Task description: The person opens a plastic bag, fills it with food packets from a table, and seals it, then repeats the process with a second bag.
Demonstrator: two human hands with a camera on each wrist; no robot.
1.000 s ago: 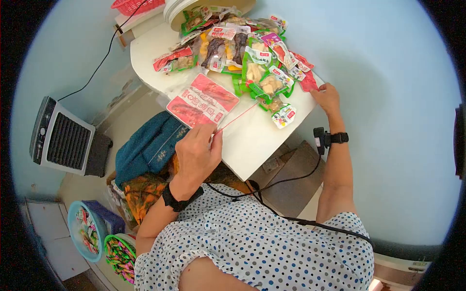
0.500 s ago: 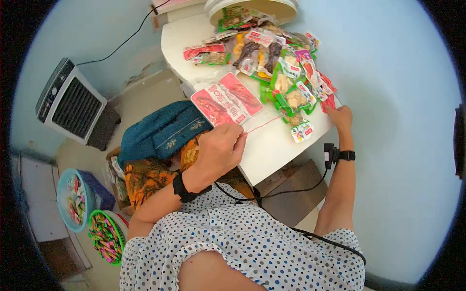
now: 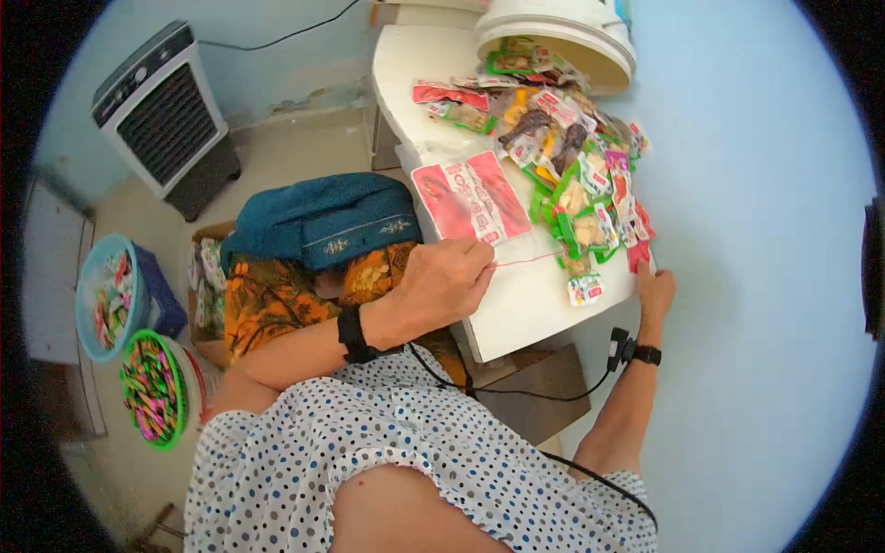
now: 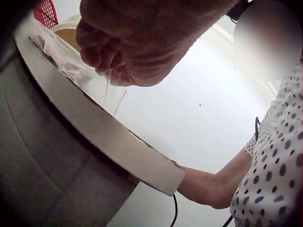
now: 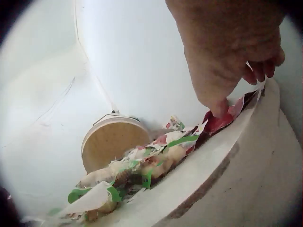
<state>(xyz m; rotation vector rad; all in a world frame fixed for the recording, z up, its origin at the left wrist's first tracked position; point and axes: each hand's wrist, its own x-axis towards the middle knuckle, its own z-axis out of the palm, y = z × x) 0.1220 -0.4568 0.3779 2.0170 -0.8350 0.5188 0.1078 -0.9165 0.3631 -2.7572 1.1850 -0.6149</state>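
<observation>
My left hand (image 3: 442, 281) pinches the edge of a clear plastic bag (image 4: 110, 90) at the table's near side. A large red-and-white printed panel (image 3: 470, 198) lies flat just beyond those fingers. From them a thin red line (image 3: 530, 261) runs right, toward the food packets. At the far right edge, my right hand (image 3: 656, 293) grips a small red packet (image 5: 220, 120), thumb on top and the other fingers curled by the table edge. Beside it lies a heap of sealed snack packets (image 3: 590, 198), some green-edged with pale pieces inside, others with dark pieces.
A white bucket (image 3: 553, 28) lies on its side at the back, its mouth toward the heap. The white table (image 3: 516, 323) borders a pale blue wall. Left on the floor are an air cooler (image 3: 166, 115), a blue basin (image 3: 83, 309) and a green basket (image 3: 138, 438).
The head view has turned, so table and packets appear farther right and lower. Both hands keep their holds, and the printed panel stays beside the left hand.
</observation>
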